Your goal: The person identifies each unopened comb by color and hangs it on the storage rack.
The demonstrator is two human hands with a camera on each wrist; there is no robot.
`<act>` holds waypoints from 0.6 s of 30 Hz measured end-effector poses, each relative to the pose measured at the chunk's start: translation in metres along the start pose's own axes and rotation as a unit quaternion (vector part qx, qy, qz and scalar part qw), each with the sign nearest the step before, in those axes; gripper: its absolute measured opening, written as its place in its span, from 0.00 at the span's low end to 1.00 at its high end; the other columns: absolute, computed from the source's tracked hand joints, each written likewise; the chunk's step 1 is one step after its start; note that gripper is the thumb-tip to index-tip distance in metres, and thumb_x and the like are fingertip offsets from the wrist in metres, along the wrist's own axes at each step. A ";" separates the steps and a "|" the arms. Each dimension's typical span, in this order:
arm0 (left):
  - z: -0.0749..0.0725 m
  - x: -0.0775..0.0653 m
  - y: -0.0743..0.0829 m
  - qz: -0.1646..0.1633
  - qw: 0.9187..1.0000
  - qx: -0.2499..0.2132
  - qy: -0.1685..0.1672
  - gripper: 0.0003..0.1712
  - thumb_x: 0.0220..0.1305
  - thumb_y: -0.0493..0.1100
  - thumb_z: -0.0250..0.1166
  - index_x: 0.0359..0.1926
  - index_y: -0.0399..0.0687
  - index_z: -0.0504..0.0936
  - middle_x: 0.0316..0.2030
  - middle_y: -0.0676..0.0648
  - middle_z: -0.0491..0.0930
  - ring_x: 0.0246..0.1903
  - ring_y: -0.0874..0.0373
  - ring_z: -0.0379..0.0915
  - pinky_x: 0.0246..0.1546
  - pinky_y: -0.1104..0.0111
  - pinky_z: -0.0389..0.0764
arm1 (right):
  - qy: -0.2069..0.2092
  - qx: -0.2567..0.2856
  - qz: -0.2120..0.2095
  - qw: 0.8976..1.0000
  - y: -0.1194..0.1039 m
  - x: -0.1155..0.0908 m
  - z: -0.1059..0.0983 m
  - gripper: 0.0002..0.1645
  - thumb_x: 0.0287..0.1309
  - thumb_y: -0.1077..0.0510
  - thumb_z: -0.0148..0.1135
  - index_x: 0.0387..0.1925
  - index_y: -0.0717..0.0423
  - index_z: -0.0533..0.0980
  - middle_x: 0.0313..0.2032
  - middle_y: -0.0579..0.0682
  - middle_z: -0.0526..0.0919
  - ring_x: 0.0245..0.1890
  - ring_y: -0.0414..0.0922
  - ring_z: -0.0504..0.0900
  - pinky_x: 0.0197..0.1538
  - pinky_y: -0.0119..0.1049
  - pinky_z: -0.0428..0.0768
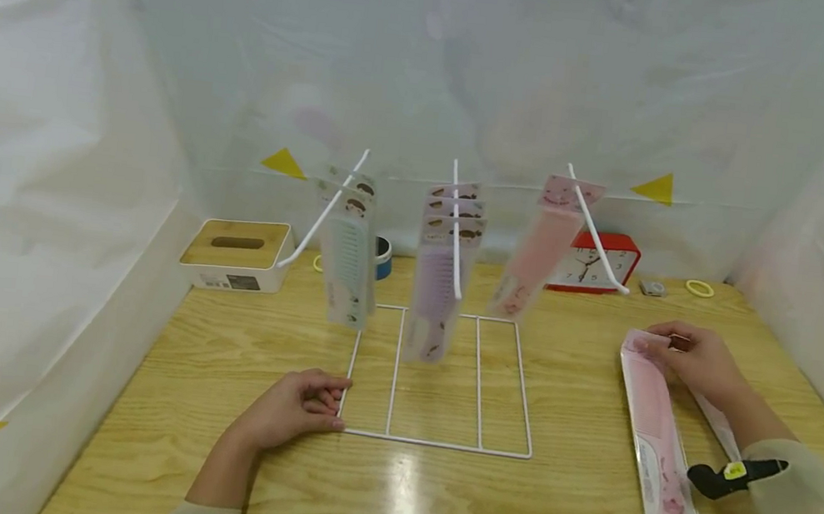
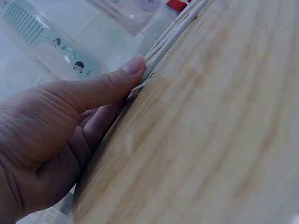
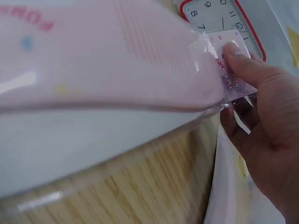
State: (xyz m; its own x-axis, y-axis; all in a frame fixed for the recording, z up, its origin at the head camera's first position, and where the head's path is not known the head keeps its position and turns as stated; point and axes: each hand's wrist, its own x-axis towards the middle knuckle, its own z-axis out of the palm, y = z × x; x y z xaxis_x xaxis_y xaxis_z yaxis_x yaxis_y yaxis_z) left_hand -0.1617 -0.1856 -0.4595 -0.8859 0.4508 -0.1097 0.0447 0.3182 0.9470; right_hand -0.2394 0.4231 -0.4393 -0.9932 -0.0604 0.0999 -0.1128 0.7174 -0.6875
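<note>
My left hand point(image 1: 294, 408) holds the front left corner of a white wire rack point(image 1: 437, 444), its thumb against the wire in the left wrist view. On the right, my right hand point(image 1: 702, 363) pinches the header card of a packaged pink comb point(image 1: 657, 434), thumb on top. The pack slants toward the table's front. Partly hidden beneath that hand is another clear pack point(image 1: 719, 423). From the rack's three prongs hang green comb packs point(image 1: 347, 259) at left, purple comb packs point(image 1: 442, 285) in the middle and a pink comb pack point(image 1: 543, 246) at right.
Behind the rack stand a tissue box point(image 1: 239, 256) with a wooden lid, a blue round container point(image 1: 383, 259) and a red clock point(image 1: 600, 264). A small grey object point(image 1: 652, 289) and a yellow ring point(image 1: 699, 288) lie at the back right. White sheeting encloses the wooden table point(image 1: 469, 506).
</note>
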 end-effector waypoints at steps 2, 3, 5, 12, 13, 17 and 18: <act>0.001 0.001 -0.001 -0.001 1.000 0.003 0.000 0.33 0.55 0.36 0.76 0.62 0.33 0.77 0.45 0.37 0.78 0.40 0.61 0.78 0.40 0.75 0.84 | 0.006 0.029 0.000 1.000 -0.011 -0.003 -0.001 0.20 0.66 0.49 0.65 0.50 0.60 0.79 0.38 0.23 0.79 0.36 0.26 0.75 0.35 0.23 0.78; 0.001 0.001 -0.001 -0.001 1.000 0.003 0.000 0.33 0.55 0.36 0.76 0.62 0.33 0.77 0.45 0.37 0.78 0.40 0.61 0.78 0.40 0.75 0.84 | 0.007 0.042 -0.001 0.999 -0.017 -0.006 -0.002 0.18 0.67 0.50 0.64 0.50 0.59 0.79 0.38 0.23 0.79 0.36 0.26 0.75 0.35 0.23 0.78; 0.001 0.001 -0.001 0.000 1.000 0.004 0.001 0.33 0.55 0.35 0.76 0.61 0.33 0.77 0.45 0.37 0.78 0.40 0.62 0.78 0.40 0.75 0.84 | 0.010 0.071 -0.005 0.997 -0.030 -0.010 -0.004 0.14 0.68 0.52 0.63 0.50 0.56 0.79 0.38 0.24 0.79 0.37 0.27 0.76 0.36 0.23 0.78; 0.001 0.002 -0.002 0.000 1.000 0.001 -0.001 0.33 0.55 0.36 0.76 0.62 0.33 0.77 0.45 0.37 0.78 0.40 0.62 0.78 0.40 0.75 0.84 | -0.001 0.194 -0.102 0.976 -0.088 -0.026 -0.023 0.15 0.69 0.70 0.55 0.48 0.54 0.83 0.39 0.33 0.83 0.35 0.32 0.75 0.32 0.24 0.75; 0.001 0.002 -0.002 0.001 1.000 0.001 -0.001 0.33 0.55 0.36 0.76 0.62 0.33 0.77 0.45 0.37 0.78 0.40 0.62 0.78 0.40 0.75 0.84 | -0.011 0.218 -0.125 0.968 -0.097 -0.028 -0.026 0.16 0.67 0.73 0.54 0.47 0.58 0.83 0.39 0.36 0.84 0.35 0.32 0.77 0.32 0.23 0.76; 0.001 0.002 -0.002 0.000 1.000 -0.002 0.004 0.33 0.55 0.35 0.76 0.62 0.34 0.77 0.45 0.37 0.77 0.39 0.62 0.78 0.40 0.75 0.84 | -0.016 0.268 -0.177 0.947 -0.135 -0.040 -0.031 0.18 0.61 0.80 0.55 0.44 0.63 0.83 0.39 0.41 0.87 0.34 0.34 0.81 0.32 0.23 0.79; 0.001 0.002 -0.002 0.001 1.000 -0.002 0.004 0.33 0.55 0.35 0.76 0.62 0.34 0.78 0.45 0.37 0.77 0.39 0.63 0.78 0.40 0.75 0.83 | -0.018 0.277 -0.201 0.939 -0.144 -0.043 -0.031 0.18 0.60 0.81 0.54 0.43 0.66 0.83 0.40 0.43 0.87 0.34 0.35 0.82 0.33 0.23 0.79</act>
State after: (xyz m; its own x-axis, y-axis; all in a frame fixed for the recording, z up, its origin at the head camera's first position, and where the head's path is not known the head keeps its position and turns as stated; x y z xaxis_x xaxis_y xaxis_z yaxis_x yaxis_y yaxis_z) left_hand -0.1628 -0.1849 -0.4620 -0.8898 0.4441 -0.1045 0.0448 0.3130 0.9487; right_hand -0.1795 0.3445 -0.3224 -0.8666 -0.2793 0.4135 -0.4667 0.1605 -0.8697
